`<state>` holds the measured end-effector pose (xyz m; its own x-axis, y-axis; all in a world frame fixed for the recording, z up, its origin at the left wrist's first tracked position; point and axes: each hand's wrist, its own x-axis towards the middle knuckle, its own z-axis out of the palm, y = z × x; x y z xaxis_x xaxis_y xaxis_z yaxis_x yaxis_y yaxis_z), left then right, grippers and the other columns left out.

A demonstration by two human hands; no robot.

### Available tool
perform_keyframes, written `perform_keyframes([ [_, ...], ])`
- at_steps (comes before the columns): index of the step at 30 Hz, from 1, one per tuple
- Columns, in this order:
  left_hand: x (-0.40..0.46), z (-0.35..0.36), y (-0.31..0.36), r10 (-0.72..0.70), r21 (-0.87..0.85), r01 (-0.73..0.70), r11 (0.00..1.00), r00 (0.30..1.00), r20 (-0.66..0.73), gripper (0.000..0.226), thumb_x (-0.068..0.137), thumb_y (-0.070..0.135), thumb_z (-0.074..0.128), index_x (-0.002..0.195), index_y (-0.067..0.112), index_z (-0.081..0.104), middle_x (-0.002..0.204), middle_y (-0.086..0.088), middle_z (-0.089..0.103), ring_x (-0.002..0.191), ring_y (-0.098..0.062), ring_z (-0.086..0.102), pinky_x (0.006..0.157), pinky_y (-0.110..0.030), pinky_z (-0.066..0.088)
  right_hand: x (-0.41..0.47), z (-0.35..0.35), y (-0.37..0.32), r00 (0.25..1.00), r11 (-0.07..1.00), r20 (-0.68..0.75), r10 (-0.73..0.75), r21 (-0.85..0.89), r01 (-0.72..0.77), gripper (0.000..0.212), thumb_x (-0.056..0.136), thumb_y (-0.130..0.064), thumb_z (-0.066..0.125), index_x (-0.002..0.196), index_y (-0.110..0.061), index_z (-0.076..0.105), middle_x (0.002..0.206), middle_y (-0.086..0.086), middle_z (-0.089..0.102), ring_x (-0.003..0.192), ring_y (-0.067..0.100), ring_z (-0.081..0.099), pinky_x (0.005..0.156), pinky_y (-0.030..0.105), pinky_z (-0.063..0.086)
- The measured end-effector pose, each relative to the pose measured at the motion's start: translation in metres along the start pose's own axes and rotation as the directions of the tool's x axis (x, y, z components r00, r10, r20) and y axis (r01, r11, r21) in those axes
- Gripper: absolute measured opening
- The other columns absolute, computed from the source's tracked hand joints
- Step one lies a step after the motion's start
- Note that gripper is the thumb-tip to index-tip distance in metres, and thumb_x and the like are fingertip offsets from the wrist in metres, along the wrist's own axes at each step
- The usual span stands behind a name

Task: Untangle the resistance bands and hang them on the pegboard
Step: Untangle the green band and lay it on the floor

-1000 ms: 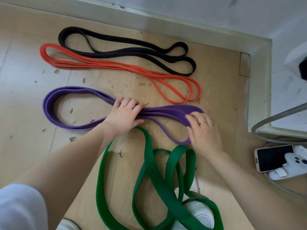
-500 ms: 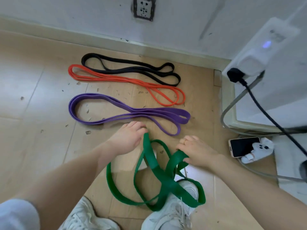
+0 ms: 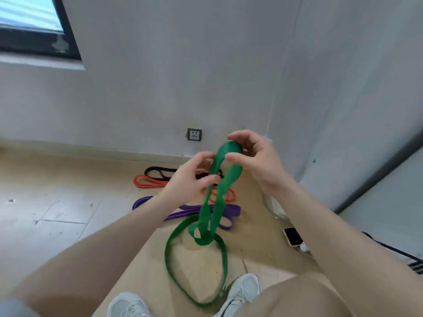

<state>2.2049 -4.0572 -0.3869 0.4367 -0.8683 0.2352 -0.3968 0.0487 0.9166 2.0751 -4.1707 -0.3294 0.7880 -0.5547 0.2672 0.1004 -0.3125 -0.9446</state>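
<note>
A person stands and holds the green band [image 3: 207,216] up in the air with both hands. The right hand [image 3: 258,161] grips the top loop of the green band, with the thumb on the near side and the curled fingers over the far side. The left hand [image 3: 194,177] pinches one strand of the same band just below the top, between the thumb and the fingers. From the hands the green band hangs down in two twisted strands. Lower down the strands cross in a tangle, and below the tangle a big loop hangs close to the wooden floor [image 3: 68,202], in front of the person's white shoes [image 3: 245,288]. It is blurry, so it is not clear if the loop touches the floor. Three other bands lie flat on the floor near the wall. The black band [image 3: 158,171] is closest to the wall. The orange band [image 3: 146,183] lies just in front of it. The purple band [image 3: 231,210] lies nearest to the person, partly hidden behind the left arm and the green band. A wall socket [image 3: 194,134] sits low on the wall behind the hands. A phone [image 3: 292,236] lies on the floor to the right, beside a white thing that is mostly hidden. A dark window [image 3: 34,26] shows at the top left.
</note>
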Motion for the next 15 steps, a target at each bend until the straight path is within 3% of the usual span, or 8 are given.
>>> perform_keyframes([
  [2,-0.007,-0.016,0.042,0.080,-0.055,-0.087,0.995,0.989,-0.120,0.037,0.085,0.007,0.063,0.114,0.028,0.052,0.105,0.008,0.061,0.100,-0.011,0.059,0.094,-0.033,0.049,-0.001,0.008,-0.036,0.996,0.979,-0.065,-0.066,0.187,0.077,0.028,0.073,-0.002,0.070,0.093,-0.020,0.061,0.088,-0.007,0.063,0.082,0.001,0.060,0.076,0.016,0.047],
  [4,-0.013,-0.033,0.086,0.163,-0.075,-0.182,0.980,0.963,-0.214,0.032,0.088,0.007,0.058,0.110,0.030,0.055,0.103,0.008,0.062,0.095,-0.008,0.060,0.087,-0.024,0.051,0.005,0.013,-0.071,0.992,0.911,-0.099,-0.080,0.397,0.113,0.024,0.077,-0.004,0.067,0.094,-0.018,0.060,0.087,-0.005,0.064,0.083,0.008,0.062,0.085,0.027,0.050],
  [6,-0.016,-0.046,0.124,0.228,-0.116,-0.263,0.958,0.941,-0.252,0.029,0.090,0.006,0.055,0.107,0.030,0.056,0.100,0.009,0.064,0.090,-0.007,0.062,0.084,-0.021,0.052,0.011,0.017,-0.106,0.993,0.835,-0.065,-0.096,0.538,0.116,0.020,0.086,-0.001,0.059,0.098,-0.016,0.057,0.090,0.000,0.064,0.085,0.014,0.064,0.093,0.039,0.051],
  [8,-0.018,-0.055,0.157,0.289,-0.105,-0.330,0.938,0.913,-0.287,0.027,0.089,0.007,0.057,0.104,0.029,0.057,0.096,0.008,0.065,0.086,-0.008,0.062,0.084,-0.023,0.053,0.016,0.018,-0.140,0.989,0.792,-0.008,-0.147,0.599,0.123,0.018,0.089,-0.002,0.054,0.100,-0.016,0.058,0.090,0.003,0.064,0.085,0.016,0.065,0.091,0.041,0.052],
  [10,-0.016,-0.064,0.181,0.314,-0.095,-0.364,0.927,0.888,-0.335,0.024,0.088,0.010,0.059,0.100,0.032,0.059,0.090,0.010,0.065,0.082,-0.008,0.060,0.082,-0.024,0.053,0.025,0.017,-0.166,0.980,0.797,0.035,-0.194,0.588,0.137,0.016,0.090,-0.005,0.054,0.100,-0.016,0.060,0.088,0.001,0.066,0.085,0.015,0.064,0.091,0.039,0.052],
  [12,-0.015,-0.070,0.193,0.297,-0.105,-0.357,0.928,0.881,-0.369,0.023,0.089,0.013,0.058,0.097,0.034,0.059,0.087,0.009,0.064,0.081,-0.007,0.059,0.081,-0.023,0.052,0.033,0.015,-0.178,0.974,0.876,0.042,-0.222,0.448,0.181,0.014,0.090,-0.008,0.055,0.097,-0.018,0.061,0.089,-0.002,0.066,0.086,0.013,0.061,0.091,0.034,0.048],
  [15,-0.017,-0.074,0.188,0.209,-0.177,-0.273,0.946,0.927,-0.311,0.021,0.090,0.014,0.057,0.101,0.032,0.058,0.099,0.012,0.064,0.091,-0.003,0.061,0.086,-0.024,0.050,0.039,0.013,-0.176,0.971,0.946,0.042,-0.237,0.238,0.221,0.012,0.090,-0.009,0.056,0.094,-0.020,0.061,0.087,-0.005,0.063,0.081,0.007,0.057,0.083,0.024,0.042],
])
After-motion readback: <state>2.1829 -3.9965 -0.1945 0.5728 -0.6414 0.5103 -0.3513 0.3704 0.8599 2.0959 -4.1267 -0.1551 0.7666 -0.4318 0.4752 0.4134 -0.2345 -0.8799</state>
